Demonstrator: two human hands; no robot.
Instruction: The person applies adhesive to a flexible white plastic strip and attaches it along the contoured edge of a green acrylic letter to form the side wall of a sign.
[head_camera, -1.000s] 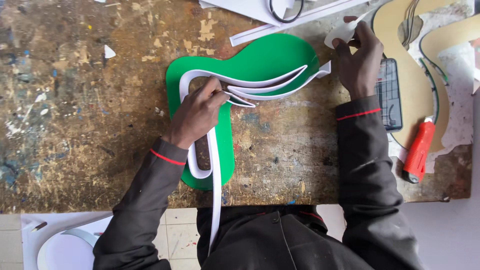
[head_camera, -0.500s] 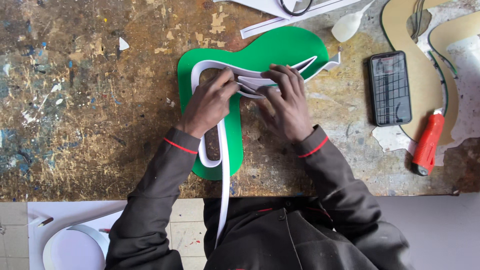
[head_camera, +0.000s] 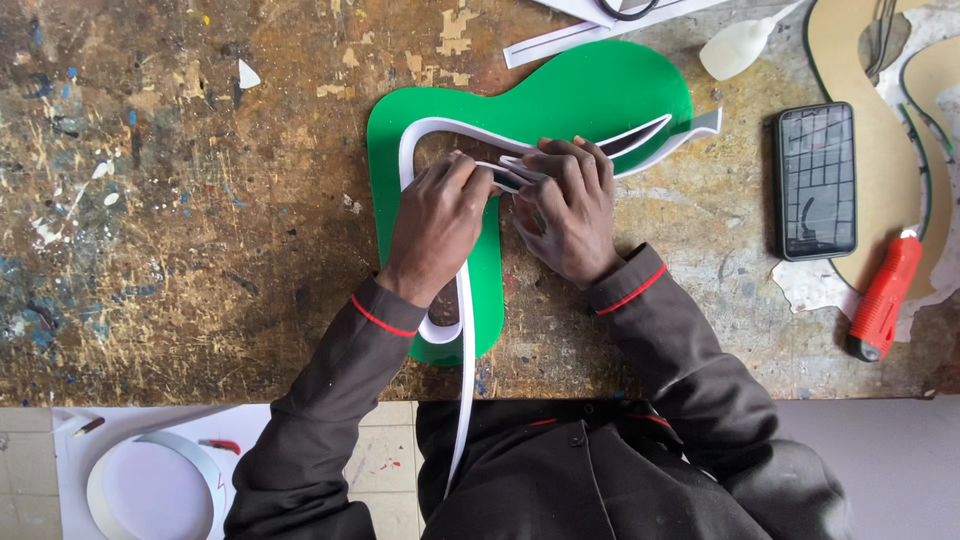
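Green plastic shape (head_camera: 560, 105), a curvy cutout, lies flat near the middle of the paint-stained workbench (head_camera: 180, 230), with a white edging strip (head_camera: 430, 135) standing on edge along its outline and trailing off the near edge of the bench toward the person's lap. Both hands meet at the inner bend of the shape. The left hand (head_camera: 440, 215) is closed over the strip, fingers curled down on it where several white layers come together. The right hand (head_camera: 570, 205) presses its fingertips onto the same bundle of strip from the other side, pinching it against the green sheet.

To do this bend well, I judge the strip needs to stay upright and tight against the green edge, with both hands close together so the curve does not spring open, and the loose tail kept free of snags at the bench edge.

Against the picture from a second ago, the right hand has come back from the far right end of the shape to join the left at the middle. The black phone (head_camera: 817, 180), then partly covered by that arm, now shows whole, and the red-handled knife (head_camera: 885, 297) lies beside the tan cutout (head_camera: 880, 130) as before.
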